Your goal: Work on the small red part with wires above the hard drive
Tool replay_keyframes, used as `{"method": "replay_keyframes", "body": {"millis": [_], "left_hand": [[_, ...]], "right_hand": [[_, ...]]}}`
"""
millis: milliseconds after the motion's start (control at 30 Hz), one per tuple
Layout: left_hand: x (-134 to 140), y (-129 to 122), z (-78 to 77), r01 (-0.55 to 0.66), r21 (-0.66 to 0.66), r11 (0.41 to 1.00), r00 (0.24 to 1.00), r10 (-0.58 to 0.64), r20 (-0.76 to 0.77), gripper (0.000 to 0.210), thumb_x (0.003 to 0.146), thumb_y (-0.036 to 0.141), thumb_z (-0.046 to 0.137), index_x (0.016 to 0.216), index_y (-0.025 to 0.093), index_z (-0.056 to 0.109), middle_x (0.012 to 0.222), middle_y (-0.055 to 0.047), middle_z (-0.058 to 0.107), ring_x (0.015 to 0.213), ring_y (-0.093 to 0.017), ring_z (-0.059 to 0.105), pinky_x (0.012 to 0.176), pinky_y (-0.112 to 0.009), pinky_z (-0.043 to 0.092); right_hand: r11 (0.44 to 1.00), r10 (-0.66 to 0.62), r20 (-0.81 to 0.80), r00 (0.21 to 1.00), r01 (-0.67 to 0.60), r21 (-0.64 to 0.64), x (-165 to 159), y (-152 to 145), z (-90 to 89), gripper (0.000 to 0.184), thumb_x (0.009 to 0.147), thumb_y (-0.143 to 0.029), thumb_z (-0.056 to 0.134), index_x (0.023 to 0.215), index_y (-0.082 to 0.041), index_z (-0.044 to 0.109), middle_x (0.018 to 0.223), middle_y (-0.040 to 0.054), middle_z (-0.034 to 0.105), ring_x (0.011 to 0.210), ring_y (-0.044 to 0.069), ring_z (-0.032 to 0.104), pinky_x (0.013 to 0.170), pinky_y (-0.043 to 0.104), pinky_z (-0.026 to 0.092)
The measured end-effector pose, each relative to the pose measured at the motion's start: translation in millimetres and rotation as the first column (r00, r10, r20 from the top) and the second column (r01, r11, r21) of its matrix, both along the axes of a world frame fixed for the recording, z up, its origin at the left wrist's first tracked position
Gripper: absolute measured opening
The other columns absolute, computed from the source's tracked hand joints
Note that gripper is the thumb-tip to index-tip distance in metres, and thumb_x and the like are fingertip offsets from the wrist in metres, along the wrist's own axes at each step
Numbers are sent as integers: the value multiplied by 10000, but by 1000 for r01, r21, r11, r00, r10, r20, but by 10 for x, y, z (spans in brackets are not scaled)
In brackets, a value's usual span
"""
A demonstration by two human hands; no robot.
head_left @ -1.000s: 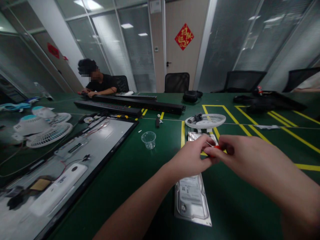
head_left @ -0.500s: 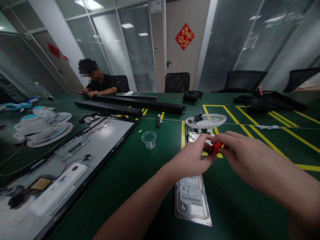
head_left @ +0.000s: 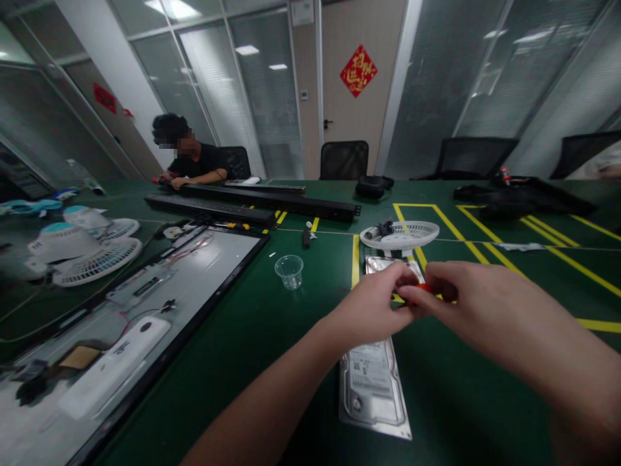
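Both my hands meet above a hard drive that lies label up on the green table. My left hand and my right hand are closed around a small red object. Fingers hide most of it, so its kind cannot be made out. Behind the hands, a second hard drive shows its silver end, partly covered by my left fingers. To the left stands a small clear plastic cup.
At left lies a large opened display panel with wires and a white case on it. White fan parts sit beyond it. A round white grille is behind the drives. Long black bars lie near a seated person.
My right thumb and fingers have shifted over the red object, which now shows much less. The left hand has hardly moved, and the hard drives stay in place.
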State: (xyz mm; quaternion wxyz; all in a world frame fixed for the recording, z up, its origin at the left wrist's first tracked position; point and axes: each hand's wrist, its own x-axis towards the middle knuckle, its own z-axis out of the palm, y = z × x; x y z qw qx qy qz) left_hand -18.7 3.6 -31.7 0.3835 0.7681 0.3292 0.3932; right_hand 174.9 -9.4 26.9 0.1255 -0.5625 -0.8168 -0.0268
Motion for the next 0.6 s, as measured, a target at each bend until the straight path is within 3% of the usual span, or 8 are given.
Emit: {"method": "replay_keyframes", "body": {"millis": [67, 167, 300, 467, 600], "left_hand": [[-1, 2, -7, 15, -43, 999, 999, -13, 31, 284, 955, 219, 732, 1217, 192, 625, 1218, -120, 787, 1116, -262, 758, 920, -377, 590], [1, -1, -12, 18, -95, 995, 997, -11, 71, 399, 991, 177, 690, 1375, 200, 587, 1297, -149, 788, 1198, -286, 770, 1012, -435, 608], [7, -11, -16, 6, -120, 993, 997, 3, 73, 413, 1015, 171, 671, 1414, 217, 576, 1351, -153, 773, 1253, -306, 760, 1075, -492, 611], [10, -10, -24, 27, -95, 995, 997, -20, 72, 437, 995, 192, 721, 1407, 213, 578, 1387, -154, 756, 1277, -301, 747, 1109, -498, 598], [8, 2, -15, 45, -43, 998, 996, -42, 73, 413, 926, 215, 803, 1302, 186, 635, 1334, -154, 754, 1213, -285, 743, 1020, -429, 612]], "right_hand": [[999, 19, -18, 1000, -18, 38, 17, -5, 5, 335, 999, -573, 689, 932, -252, 754, 813, 92, 758, 675, 302, 697, 580, 388, 403], [989, 126, -73, 989, -120, 83, 33, -12, -7, 234, 982, -423, 716, 1110, -235, 769, 1010, 114, 798, 773, 312, 746, 627, 411, 499], [974, 216, -78, 973, -209, 92, 22, 0, -64, 355, 965, -186, 584, 1253, -231, 786, 1231, 149, 794, 894, 324, 786, 738, 448, 586], [976, 197, -50, 979, -191, 103, 29, 40, -117, 408, 969, -131, 512, 1245, -228, 795, 1185, 152, 805, 905, 331, 789, 769, 460, 589], [991, 130, -54, 990, -128, 41, 14, 28, -61, 243, 974, -235, 580, 1074, -217, 800, 1022, 137, 810, 822, 326, 763, 720, 457, 559]]}}
